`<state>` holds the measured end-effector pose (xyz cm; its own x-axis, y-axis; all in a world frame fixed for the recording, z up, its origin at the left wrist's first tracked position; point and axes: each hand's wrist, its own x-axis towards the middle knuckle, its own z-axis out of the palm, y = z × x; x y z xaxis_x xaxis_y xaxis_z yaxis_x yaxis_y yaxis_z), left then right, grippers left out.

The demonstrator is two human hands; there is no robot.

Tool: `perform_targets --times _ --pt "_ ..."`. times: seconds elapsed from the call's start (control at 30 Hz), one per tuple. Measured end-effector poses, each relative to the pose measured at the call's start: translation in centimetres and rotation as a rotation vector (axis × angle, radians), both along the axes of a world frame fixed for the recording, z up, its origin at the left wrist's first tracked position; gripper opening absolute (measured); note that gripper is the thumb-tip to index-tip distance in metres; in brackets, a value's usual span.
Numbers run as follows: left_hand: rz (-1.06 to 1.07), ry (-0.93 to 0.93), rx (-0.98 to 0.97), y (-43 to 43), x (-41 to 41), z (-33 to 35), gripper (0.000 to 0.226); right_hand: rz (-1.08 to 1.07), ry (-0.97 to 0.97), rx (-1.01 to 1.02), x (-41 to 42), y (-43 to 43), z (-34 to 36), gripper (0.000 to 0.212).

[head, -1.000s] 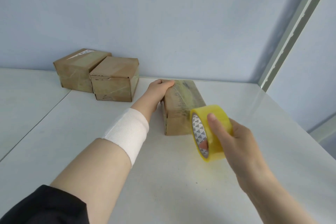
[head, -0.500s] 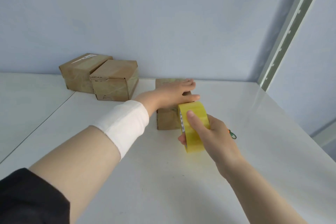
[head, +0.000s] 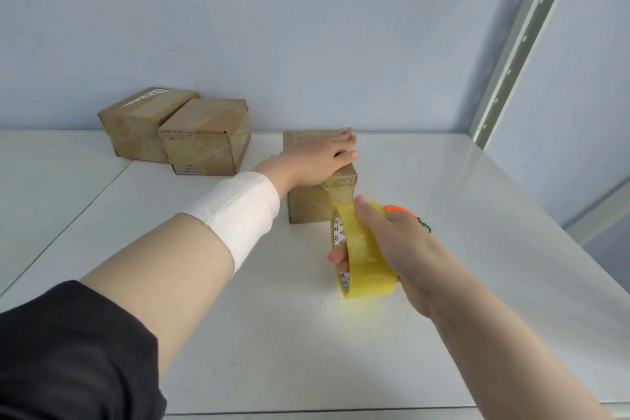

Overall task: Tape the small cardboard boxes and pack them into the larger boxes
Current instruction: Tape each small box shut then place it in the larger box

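Currently taping: left hand (head: 318, 160) pressed flat, fingers straight, on the box (head: 322, 196); right hand (head: 392, 242) grips the tape roll (head: 363, 256) just before it. Next, cutting the strip.

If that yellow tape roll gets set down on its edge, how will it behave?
Probably rolls: the tape roll is round and the white table looks smooth. Likely stiff: the right hand grips it through the core without squashing it.

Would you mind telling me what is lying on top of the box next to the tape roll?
The left hand lies flat on the box, fingers straight. Only clear tape along its near top edge shows; whatever the palm covers, seam included, cannot be seen.
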<state>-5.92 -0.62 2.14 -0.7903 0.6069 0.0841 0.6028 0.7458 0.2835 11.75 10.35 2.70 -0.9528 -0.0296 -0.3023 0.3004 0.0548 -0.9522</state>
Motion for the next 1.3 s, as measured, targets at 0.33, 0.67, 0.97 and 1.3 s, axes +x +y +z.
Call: perform_targets --times 0.33,0.67,0.97,1.3 --pt "0.391 0.226 0.730 -2.4 5.4 0.8 0.031 -0.010 -0.047 -0.025 0.2 0.1 0.6 0.037" --pt "0.585 -0.464 0.864 -1.6 12.2 -2.2 0.043 -0.016 0.038 0.248 -1.8 6.3 -1.0 0.051" --pt "0.671 -0.826 1.089 -0.4 11.9 -2.4 0.031 -0.004 0.217 1.017 -7.6 11.3 -5.7 0.056" --pt "0.666 -0.794 1.152 -0.2 11.7 -1.8 0.031 0.132 0.259 0.601 -8.6 10.0 -5.3 0.028"
